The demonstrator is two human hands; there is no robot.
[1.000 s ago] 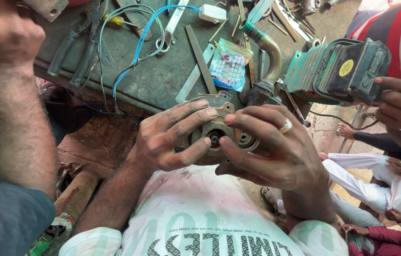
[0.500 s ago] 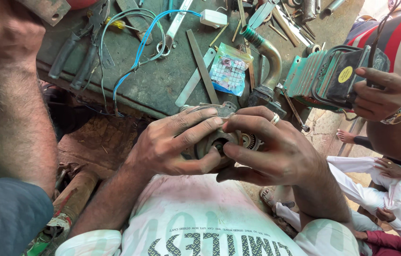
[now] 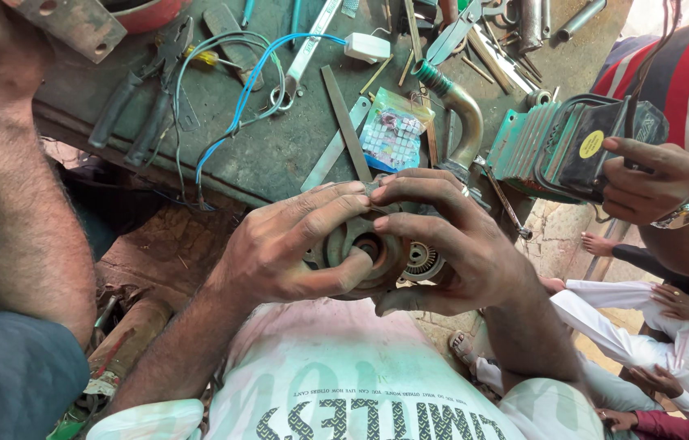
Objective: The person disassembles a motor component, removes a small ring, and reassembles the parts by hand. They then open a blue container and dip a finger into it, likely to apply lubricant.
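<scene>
My left hand (image 3: 291, 257) and my right hand (image 3: 450, 240) together grip a round, dirty metal motor part (image 3: 363, 253) with a central hole, just in front of my chest. Left fingers wrap its left and lower rim. The right fingertips pinch at its top edge, and the right palm covers its right side. A small finned metal piece (image 3: 422, 261) shows under my right fingers. Both hands hover at the near edge of the green workbench (image 3: 295, 159).
Another person's bare forearm (image 3: 22, 212) fills the left. At right, a hand (image 3: 650, 179) of a person in a red striped shirt holds a green finned motor housing (image 3: 552, 147). Pliers (image 3: 136, 106), blue wire (image 3: 238, 106), flat files and a bent pipe (image 3: 462, 118) lie on the bench.
My hands have closed tighter around the round part, and my right fingertips have moved up to its top edge. The other person's hand has shifted its grip on the green housing.
</scene>
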